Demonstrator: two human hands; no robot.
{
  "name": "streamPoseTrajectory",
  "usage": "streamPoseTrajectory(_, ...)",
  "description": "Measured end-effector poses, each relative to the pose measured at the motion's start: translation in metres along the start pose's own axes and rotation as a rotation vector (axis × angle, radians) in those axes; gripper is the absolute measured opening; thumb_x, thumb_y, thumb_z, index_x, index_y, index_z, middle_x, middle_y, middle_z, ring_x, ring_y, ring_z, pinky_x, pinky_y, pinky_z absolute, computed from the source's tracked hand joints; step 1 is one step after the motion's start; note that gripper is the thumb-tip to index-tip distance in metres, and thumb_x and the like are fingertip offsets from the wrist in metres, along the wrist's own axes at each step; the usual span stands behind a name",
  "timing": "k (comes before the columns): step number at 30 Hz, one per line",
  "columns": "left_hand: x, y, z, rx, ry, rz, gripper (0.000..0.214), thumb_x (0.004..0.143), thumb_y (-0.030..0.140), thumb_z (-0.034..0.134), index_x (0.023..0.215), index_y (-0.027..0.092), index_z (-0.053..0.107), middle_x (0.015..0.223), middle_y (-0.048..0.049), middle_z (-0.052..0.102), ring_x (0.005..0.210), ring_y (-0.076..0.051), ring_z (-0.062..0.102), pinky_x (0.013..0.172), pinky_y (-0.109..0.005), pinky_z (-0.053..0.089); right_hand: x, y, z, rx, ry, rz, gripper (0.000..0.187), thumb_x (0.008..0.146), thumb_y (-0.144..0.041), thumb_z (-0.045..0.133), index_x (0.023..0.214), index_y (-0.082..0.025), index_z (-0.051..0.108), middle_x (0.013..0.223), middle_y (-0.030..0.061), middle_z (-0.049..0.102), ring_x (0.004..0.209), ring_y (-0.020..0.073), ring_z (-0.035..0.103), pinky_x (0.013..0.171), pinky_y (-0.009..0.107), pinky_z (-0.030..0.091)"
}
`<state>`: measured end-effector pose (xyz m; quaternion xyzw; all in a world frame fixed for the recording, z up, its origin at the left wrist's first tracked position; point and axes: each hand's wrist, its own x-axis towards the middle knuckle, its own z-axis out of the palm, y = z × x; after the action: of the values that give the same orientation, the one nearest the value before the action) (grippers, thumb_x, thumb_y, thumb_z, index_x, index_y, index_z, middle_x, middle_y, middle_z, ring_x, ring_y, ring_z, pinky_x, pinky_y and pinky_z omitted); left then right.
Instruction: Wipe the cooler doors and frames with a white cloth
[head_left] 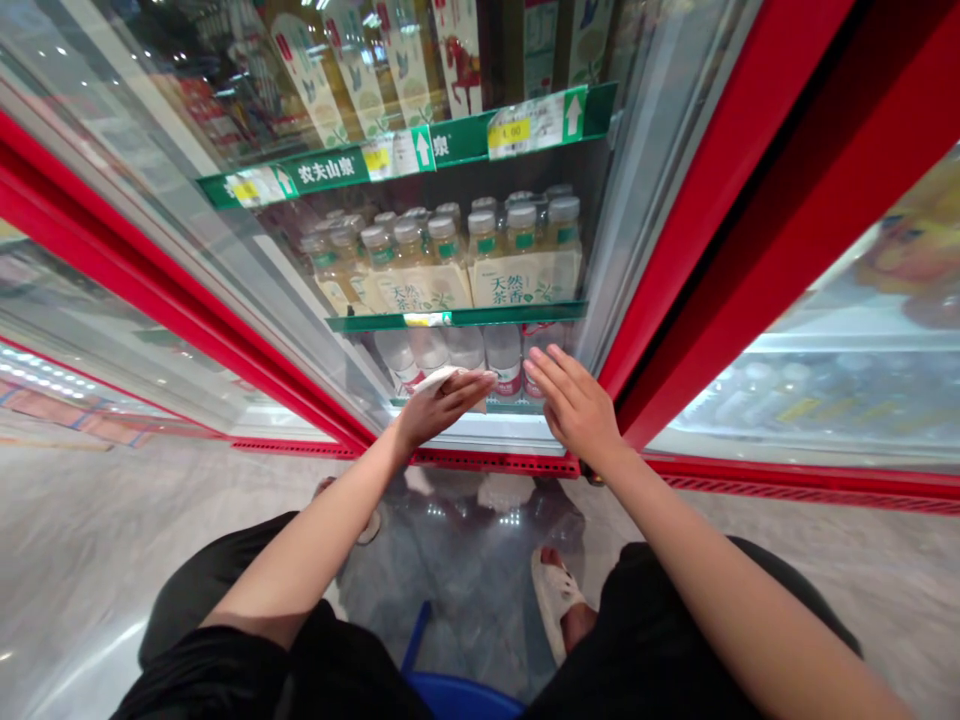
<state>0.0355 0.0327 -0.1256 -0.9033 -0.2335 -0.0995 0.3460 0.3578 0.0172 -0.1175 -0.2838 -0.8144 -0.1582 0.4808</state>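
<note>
A white cloth or paper wipe is under my left hand, which presses it towards the lower part of the glass cooler door. Its fingers lie together over the wipe, pointing right, and cover most of it. To the right, my right hand has its fingers stretched out towards the same glass and holds nothing. Whether its fingertips touch the pane I cannot tell. Behind the glass, bottles with pink labels stand on the lowest shelf, partly hidden by both hands.
Above them, several shrink-wrapped tea bottles stand behind a green shelf strip. Tall cartons fill the shelf higher up. Red door frames border the glass. Below are the grey floor and a blue stool between my legs.
</note>
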Motion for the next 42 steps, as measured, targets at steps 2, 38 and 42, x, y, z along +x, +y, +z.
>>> streamPoseTrajectory(2, 0.009, 0.003, 0.005, -0.004, -0.012, -0.009, 0.073, 0.104, 0.001, 0.059, 0.172, 0.02, 0.042, 0.18, -0.0071, 0.041, 0.171, -0.018, 0.03, 0.143, -0.037, 0.034, 0.001, -0.001, 0.001, -0.011, 0.023, -0.019, 0.087, 0.104, 0.001, 0.047, 0.181, -0.028, 0.018, 0.17, 0.005, 0.056, 0.167, 0.0218, 0.038, 0.133, 0.047, 0.05)
streamPoseTrajectory(38, -0.002, -0.019, -0.017, -0.034, -0.095, 0.125, 0.055, 0.108, 0.006, 0.049, 0.159, 0.023, 0.061, 0.168, 0.0003, 0.062, 0.162, -0.009, 0.049, 0.135, -0.025, 0.042, 0.021, -0.013, 0.014, -0.019, -0.065, -0.063, 0.071, 0.108, -0.006, 0.05, 0.175, -0.028, 0.04, 0.165, 0.0048, 0.061, 0.161, 0.0199, 0.05, 0.135, 0.043, 0.046)
streamPoseTrajectory(42, -0.019, -0.037, -0.03, -0.021, -0.149, 0.204, 0.063, 0.103, 0.001, 0.054, 0.158, 0.029, 0.062, 0.17, 0.0032, 0.059, 0.16, -0.009, 0.052, 0.134, -0.026, 0.044, 0.032, -0.027, 0.022, -0.012, -0.025, -0.068, 0.071, 0.107, -0.004, 0.048, 0.175, -0.026, 0.041, 0.163, 0.0058, 0.064, 0.161, 0.0196, 0.05, 0.135, 0.042, 0.045)
